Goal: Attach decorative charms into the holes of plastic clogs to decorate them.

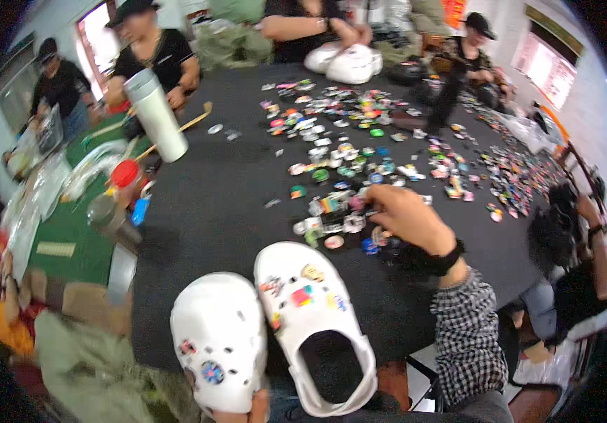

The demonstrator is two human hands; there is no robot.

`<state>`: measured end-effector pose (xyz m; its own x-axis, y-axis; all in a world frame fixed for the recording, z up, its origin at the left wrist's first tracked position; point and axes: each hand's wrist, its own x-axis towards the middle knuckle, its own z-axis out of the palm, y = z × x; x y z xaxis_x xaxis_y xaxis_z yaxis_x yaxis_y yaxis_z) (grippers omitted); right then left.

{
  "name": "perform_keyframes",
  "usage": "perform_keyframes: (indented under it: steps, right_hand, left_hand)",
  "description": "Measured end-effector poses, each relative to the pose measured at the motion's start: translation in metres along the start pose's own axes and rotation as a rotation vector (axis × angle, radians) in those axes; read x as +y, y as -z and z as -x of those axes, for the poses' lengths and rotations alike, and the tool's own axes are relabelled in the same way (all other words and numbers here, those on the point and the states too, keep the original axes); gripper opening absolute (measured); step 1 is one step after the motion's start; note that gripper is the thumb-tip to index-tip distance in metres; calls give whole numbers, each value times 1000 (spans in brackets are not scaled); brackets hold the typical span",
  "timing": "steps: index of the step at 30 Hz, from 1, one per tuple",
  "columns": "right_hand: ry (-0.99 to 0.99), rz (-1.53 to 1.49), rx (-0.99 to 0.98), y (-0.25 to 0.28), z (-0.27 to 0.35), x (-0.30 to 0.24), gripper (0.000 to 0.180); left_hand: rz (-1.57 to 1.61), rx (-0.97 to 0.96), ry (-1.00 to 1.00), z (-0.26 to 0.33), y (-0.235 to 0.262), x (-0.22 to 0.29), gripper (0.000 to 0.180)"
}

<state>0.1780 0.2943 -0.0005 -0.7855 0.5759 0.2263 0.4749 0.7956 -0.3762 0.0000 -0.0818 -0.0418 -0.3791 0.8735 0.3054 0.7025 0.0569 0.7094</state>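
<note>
I see my right hand resting among small colourful charms scattered over the black table. My left hand grips the heel of one white clog. A second white clog lies just beside it.

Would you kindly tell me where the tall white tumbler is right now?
In the head view the white tumbler stands upper left on the black table, left of the scattered charms and just above the red-lidded jar.
</note>
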Motion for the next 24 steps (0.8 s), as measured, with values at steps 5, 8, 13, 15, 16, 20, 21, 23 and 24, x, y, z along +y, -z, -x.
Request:
perform_keyframes:
  steps: [5,8,13,15,16,20,21,23,24]
  right_hand:
    - [31,-76,9,-2,-3,-12,24]
    - [69,-61,24,-5,-5,-11,23]
    - [36,-131,103,-5,-6,-10,21]
    - [14,-140,97,-3,-5,-10,19]
    - [29,-145,69,-3,-5,-11,18]
    - [62,-198,60,5,-3,-12,16]
    - [52,-239,61,6,-4,-15,16]
    - [43,-274,50,7,-4,-15,16]
    - [65,-288,66,4,-5,-13,16]
  left_hand:
    - [-39,42,-55,-9,-4,3,28]
    - [4,5,17,-7,1,5,27]
    - [-21,57,-56,-10,2,6,28]
    - [-78,79,-112,-9,0,3,29]
    - [-51,61,-84,-9,0,4,29]
    - [-25,61,-89,-9,-4,1,30]
    - [37,46,-37,-6,-4,0,30]
    - [0,32,-46,-5,-4,-1,30]
    - [-41,27,-42,-6,-3,-1,30]
